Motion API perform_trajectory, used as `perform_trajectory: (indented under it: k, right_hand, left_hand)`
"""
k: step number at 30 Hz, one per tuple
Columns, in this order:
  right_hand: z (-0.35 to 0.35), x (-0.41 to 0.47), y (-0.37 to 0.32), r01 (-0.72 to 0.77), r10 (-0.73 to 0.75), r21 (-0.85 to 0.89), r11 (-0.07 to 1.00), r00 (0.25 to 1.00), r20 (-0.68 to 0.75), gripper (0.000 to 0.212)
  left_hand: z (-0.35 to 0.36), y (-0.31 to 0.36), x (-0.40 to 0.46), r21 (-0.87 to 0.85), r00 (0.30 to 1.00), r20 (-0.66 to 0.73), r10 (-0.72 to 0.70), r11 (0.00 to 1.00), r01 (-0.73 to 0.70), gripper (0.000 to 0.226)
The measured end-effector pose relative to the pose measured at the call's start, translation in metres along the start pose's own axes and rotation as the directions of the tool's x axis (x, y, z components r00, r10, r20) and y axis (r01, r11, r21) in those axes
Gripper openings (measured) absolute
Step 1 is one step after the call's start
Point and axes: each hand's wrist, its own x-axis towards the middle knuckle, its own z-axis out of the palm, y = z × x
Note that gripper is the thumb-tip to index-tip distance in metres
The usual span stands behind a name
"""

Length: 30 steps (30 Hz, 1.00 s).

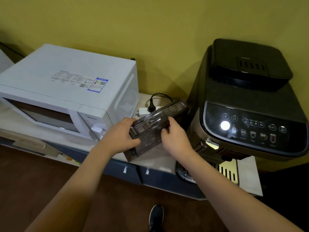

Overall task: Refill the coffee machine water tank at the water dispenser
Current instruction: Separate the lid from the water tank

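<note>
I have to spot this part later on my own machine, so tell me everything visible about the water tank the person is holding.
The water tank is a long, narrow box of dark, smoky see-through plastic with a darker lid on top. It sits between the white microwave and the coffee machine, over the pale counter, lying front to back. The left hand grips its near left end; the right hand holds its right side and lid. The water level cannot be judged.

smoky translucent plastic tank [155, 124], glossy black machine panel [250, 128]
</note>
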Motion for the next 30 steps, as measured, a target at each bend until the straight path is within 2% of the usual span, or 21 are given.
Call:
perform_trajectory:
  k: [2, 5, 8, 11, 16, 20, 23, 25, 28, 30]
  right_hand:
    - [-0.003, -0.001, -0.009, 0.062, -0.064, -0.067, 0.996, 0.998, -0.02, 0.046]
    - [-0.003, 0.007, -0.016, 0.057, -0.056, -0.128, 0.99, 0.998, 0.009, 0.04]
    - [0.001, 0.014, -0.017, 0.018, -0.015, -0.181, 0.983, 1.0, 0.021, 0.033]
    - [0.003, 0.016, -0.015, 0.013, -0.01, -0.198, 0.98, 1.0, 0.013, 0.034]
    - [-0.001, 0.023, -0.013, -0.048, 0.048, -0.114, 0.992, 0.999, -0.003, 0.038]
    - [-0.006, 0.017, -0.024, -0.058, 0.058, 0.009, 0.998, 0.998, -0.013, 0.058]
    - [-0.019, 0.003, -0.045, 0.071, -0.065, 0.067, 0.995, 0.994, -0.087, 0.062]
    - [-0.033, -0.009, -0.063, 0.212, -0.193, 0.102, 0.972, 0.967, -0.163, 0.062]
    - [-0.069, -0.037, -0.095, 0.398, -0.342, 0.227, 0.889, 0.906, -0.25, 0.061]
    - [-0.105, -0.055, -0.111, 0.495, -0.403, 0.29, 0.819, 0.856, -0.323, 0.06]
  left_hand:
    - [-0.001, 0.0, 0.002, -0.014, 1.0, 0.003, -0.006, 1.0, 0.006, 0.073]
    - [0.002, 0.004, 0.01, -0.009, 0.993, -0.108, 0.043, 0.999, -0.044, 0.069]
    - [0.008, 0.017, 0.027, 0.077, 0.97, -0.224, 0.097, 0.994, -0.082, 0.048]
    - [0.019, 0.034, 0.041, 0.179, 0.952, -0.277, 0.131, 0.98, -0.083, 0.029]
    - [0.026, 0.047, 0.048, 0.217, 0.941, -0.322, 0.105, 0.976, -0.035, 0.019]
    - [0.017, 0.053, 0.04, 0.145, 0.918, -0.384, 0.1, 0.988, -0.047, 0.01]
    - [-0.004, 0.063, 0.027, 0.023, 0.873, -0.486, 0.035, 0.999, -0.027, 0.01]
    - [-0.026, 0.08, 0.016, -0.062, 0.808, -0.59, 0.015, 0.996, -0.064, 0.014]
    - [-0.064, 0.123, -0.002, -0.134, 0.688, -0.725, 0.042, 0.971, -0.2, 0.01]
    - [-0.086, 0.161, -0.013, -0.122, 0.627, -0.773, 0.096, 0.948, -0.295, 0.009]
